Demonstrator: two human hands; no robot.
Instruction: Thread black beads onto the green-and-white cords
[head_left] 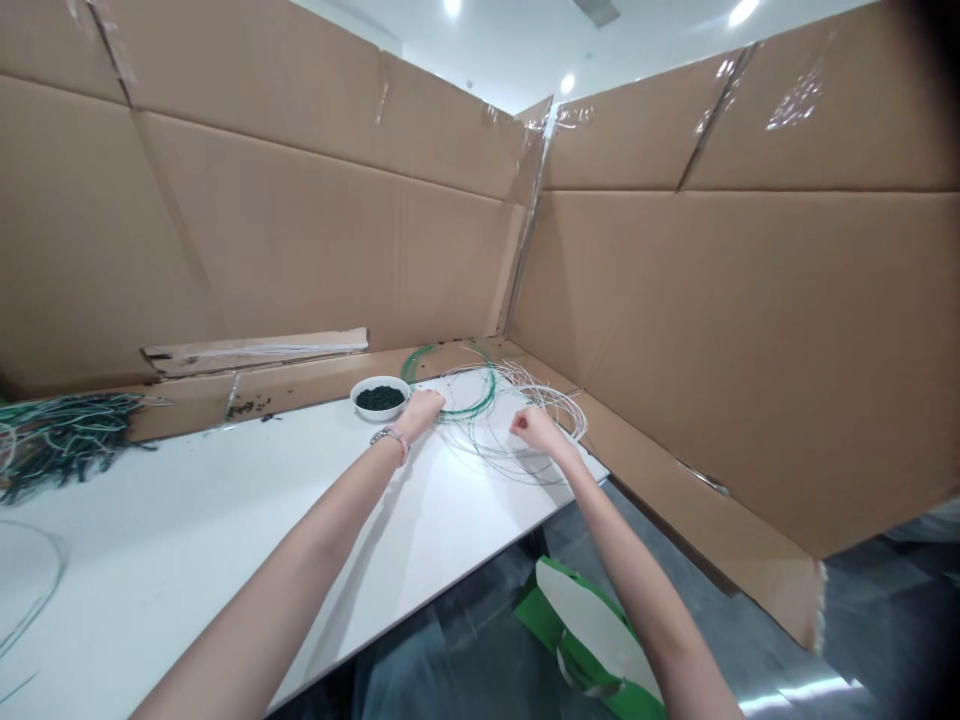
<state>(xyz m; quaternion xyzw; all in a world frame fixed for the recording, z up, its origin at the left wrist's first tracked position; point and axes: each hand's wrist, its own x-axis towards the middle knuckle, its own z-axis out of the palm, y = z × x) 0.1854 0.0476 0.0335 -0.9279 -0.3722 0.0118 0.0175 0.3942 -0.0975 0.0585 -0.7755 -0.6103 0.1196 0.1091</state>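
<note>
My left hand [424,408] is closed beside the white bowl [361,407], at the left side of a coil of green wire [480,403]. What its fingers grip, if anything, is too small to tell. The bowl holds many small dark green pieces [380,398]. My right hand [537,428] has its fingers pinched together over thin loops of wire, close to a bundle of white wire [574,410]. Whatever lies between those fingertips cannot be made out.
On the left of the white table [225,510] lies a tangled heap of green and white wires [71,435]. Dark bits [251,407] are scattered near the back edge. Tall cardboard walls [300,220] enclose the far sides. A green bag [592,640] stands below the table.
</note>
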